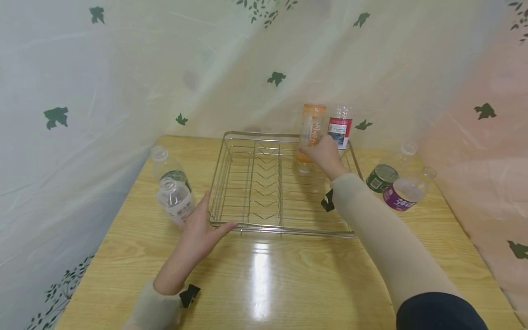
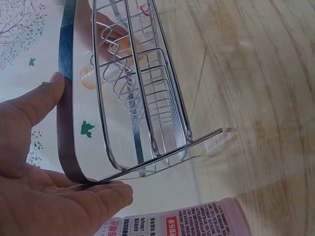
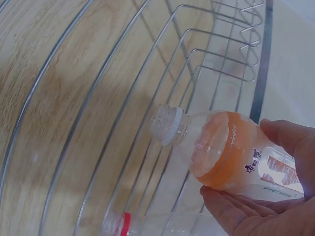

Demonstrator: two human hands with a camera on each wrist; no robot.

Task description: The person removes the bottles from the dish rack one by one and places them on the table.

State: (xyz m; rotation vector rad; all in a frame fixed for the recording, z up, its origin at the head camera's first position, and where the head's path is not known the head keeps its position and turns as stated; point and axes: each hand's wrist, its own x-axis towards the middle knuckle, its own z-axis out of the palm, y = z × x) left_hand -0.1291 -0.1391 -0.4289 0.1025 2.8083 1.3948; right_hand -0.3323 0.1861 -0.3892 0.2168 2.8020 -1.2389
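A wire dish rack (image 1: pixel 264 227) with a metal rim stands on the table. My left hand (image 1: pixel 197 229) touches its front left corner, thumb and straight fingers spread along two sides; the left wrist view shows the thumb against the flat rim (image 2: pixel 66 113). With fingers and thumb, my right hand (image 1: pixel 326 156) grips a clear plastic bottle (image 1: pixel 311 126) with an orange-patterned label. That bottle is neck down over the rack's back right part, and its capless neck (image 3: pixel 170 125) points at the wires. Beside it, a red-labelled bottle (image 1: pixel 340 130) is also neck down in the rack.
Left of the rack stand two clear bottles, one green-labelled (image 1: pixel 167 167) and one white-labelled (image 1: pixel 177 201), close to my left hand. At the right are a green-labelled bottle (image 1: pixel 383 176) and a purple-labelled bottle (image 1: pixel 402 195). A patterned curtain (image 1: pixel 231 68) hangs behind the table (image 1: pixel 313 275).
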